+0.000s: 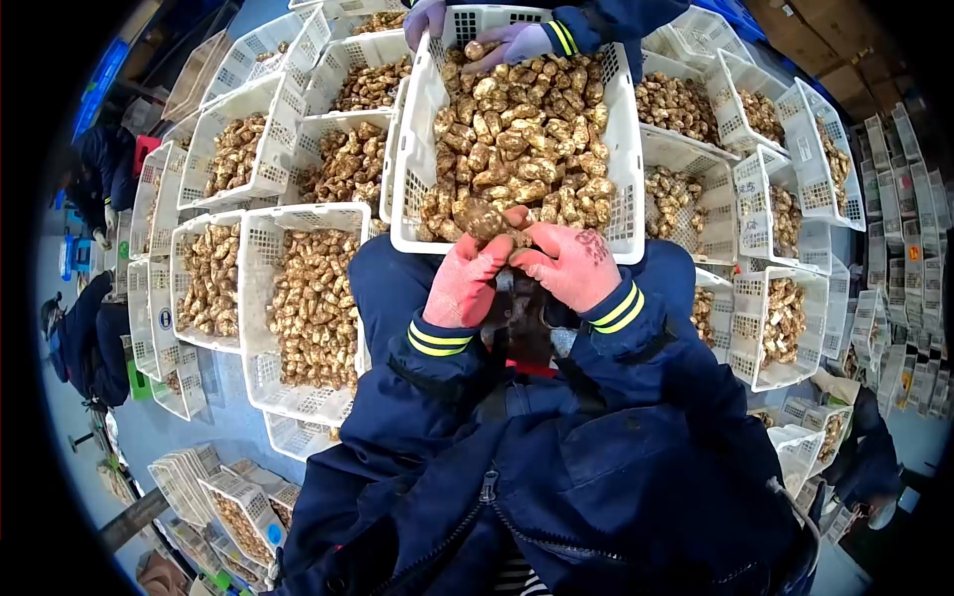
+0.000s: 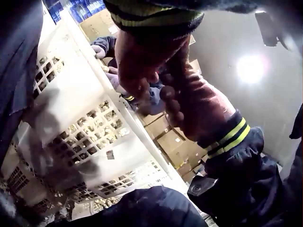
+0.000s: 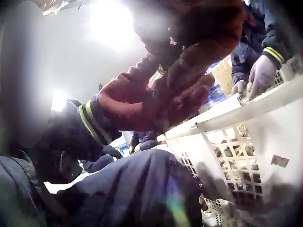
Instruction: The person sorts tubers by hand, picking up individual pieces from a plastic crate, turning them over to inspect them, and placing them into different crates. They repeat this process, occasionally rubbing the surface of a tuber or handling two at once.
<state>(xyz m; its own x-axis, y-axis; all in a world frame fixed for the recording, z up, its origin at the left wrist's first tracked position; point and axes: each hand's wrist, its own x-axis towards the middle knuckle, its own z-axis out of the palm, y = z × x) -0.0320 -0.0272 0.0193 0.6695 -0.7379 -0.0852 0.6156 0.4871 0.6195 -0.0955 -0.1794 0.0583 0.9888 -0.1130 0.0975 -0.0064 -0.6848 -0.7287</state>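
My forearms angle forward and inward from bent elbows, so both hands meet over the near rim of the white perforated crate (image 1: 624, 129). My left hand (image 1: 462, 286), in a pink glove, curls its fingers and thumb about a knobbly brown tuber (image 1: 484, 221). My right hand (image 1: 574, 264) (its glove carries a dark print on the back) comes in from the other side, thumb and fingers pinching the tuber's lower end. The wrist views are too shadowed to show each fingertip. The tuber sits just above the crate's near edge, in front of a heap of tubers (image 1: 537, 139). My knees flank the crate. Across it, another person's lavender-gloved hand (image 1: 519, 46) touches a tuber near the far rim.
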